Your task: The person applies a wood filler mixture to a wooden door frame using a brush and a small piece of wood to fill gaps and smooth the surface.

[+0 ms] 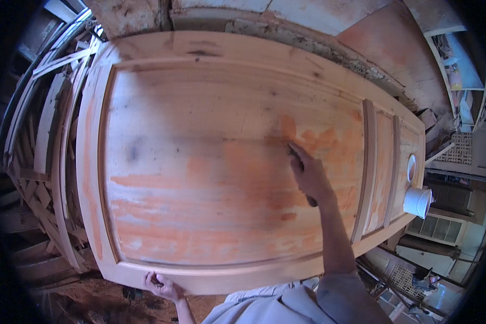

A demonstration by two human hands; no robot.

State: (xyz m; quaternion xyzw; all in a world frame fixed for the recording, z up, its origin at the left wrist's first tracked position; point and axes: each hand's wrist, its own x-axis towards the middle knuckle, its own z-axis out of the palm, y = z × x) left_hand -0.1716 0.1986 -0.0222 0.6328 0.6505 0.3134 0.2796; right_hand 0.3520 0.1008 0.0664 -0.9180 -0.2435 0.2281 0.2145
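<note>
A large pale wooden door (189, 113) with a framed panel lies flat in front of me, streaked with orange-brown filler over its near and right parts. My right hand (309, 175) is closed round a putty knife (311, 201); the end of its handle sticks out below my palm. Its dark front end meets the panel beside an orange patch, and the blade's shape is hard to make out. At the door's near left edge, my left hand (164, 287) is curled closed. Something small and dark shows between its fingers, too small to name.
A white tub (417, 202) stands on the door's far right end, beside a white ring-shaped lid or rim (411, 168). Scrap wood (48, 135) is piled along the left. A rough ledge (329, 51) runs behind the door. Shelves (459, 75) stand at the far right.
</note>
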